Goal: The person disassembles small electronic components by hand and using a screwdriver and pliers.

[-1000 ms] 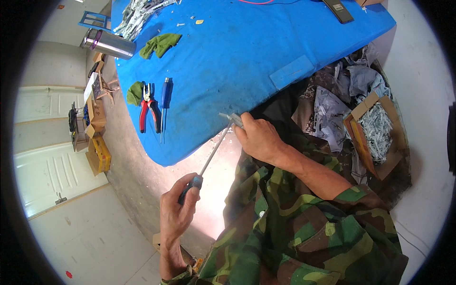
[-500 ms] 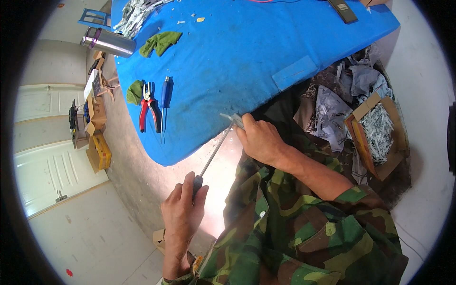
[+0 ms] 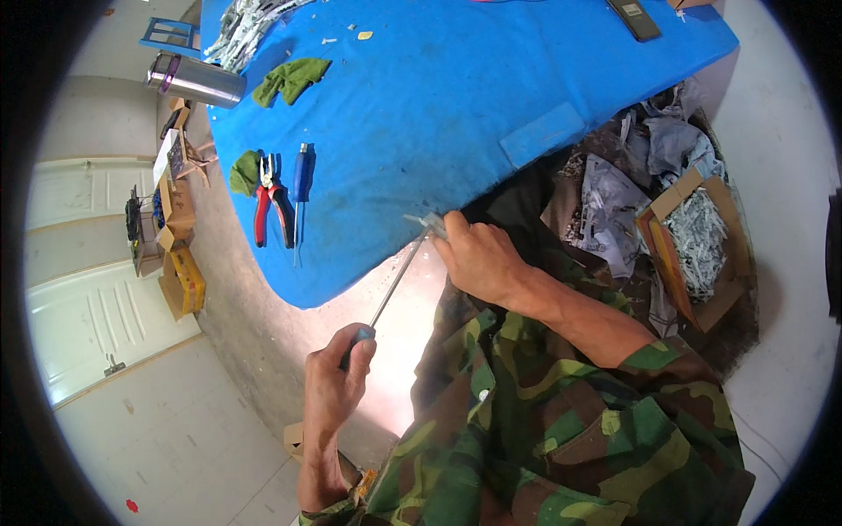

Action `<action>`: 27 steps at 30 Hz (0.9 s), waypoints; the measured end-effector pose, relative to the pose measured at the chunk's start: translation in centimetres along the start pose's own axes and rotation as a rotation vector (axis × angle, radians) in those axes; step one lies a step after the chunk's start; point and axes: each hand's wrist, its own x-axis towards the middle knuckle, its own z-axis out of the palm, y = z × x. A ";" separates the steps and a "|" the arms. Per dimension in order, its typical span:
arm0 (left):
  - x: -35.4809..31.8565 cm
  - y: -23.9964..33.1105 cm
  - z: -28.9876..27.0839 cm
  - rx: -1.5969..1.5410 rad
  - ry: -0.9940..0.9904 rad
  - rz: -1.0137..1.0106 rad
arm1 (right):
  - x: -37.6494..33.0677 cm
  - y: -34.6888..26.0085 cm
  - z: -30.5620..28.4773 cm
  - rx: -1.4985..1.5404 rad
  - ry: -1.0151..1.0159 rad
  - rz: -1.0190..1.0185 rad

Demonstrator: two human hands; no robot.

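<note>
Blue-covered table, with handwork going on at its near edge.
Cardboard box: is standing off the near edge, to the right, holding pale strips. Steel flask: is showing across the left edge, close to the far left corner. Right hand: is pinching a small grey part between thumb and fingers at the near edge. Left hand: is curling closed around the handle of a long screwdriver, whose tip is meeting the part. Red-and-black pliers: are lying near the near left corner. Blue-handled screwdriver: is lying just right of them.
</note>
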 end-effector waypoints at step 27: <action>3.3 -4.1 -0.5 -0.215 -0.205 -0.014 | 0.2 1.1 -0.6 0.113 -0.049 0.003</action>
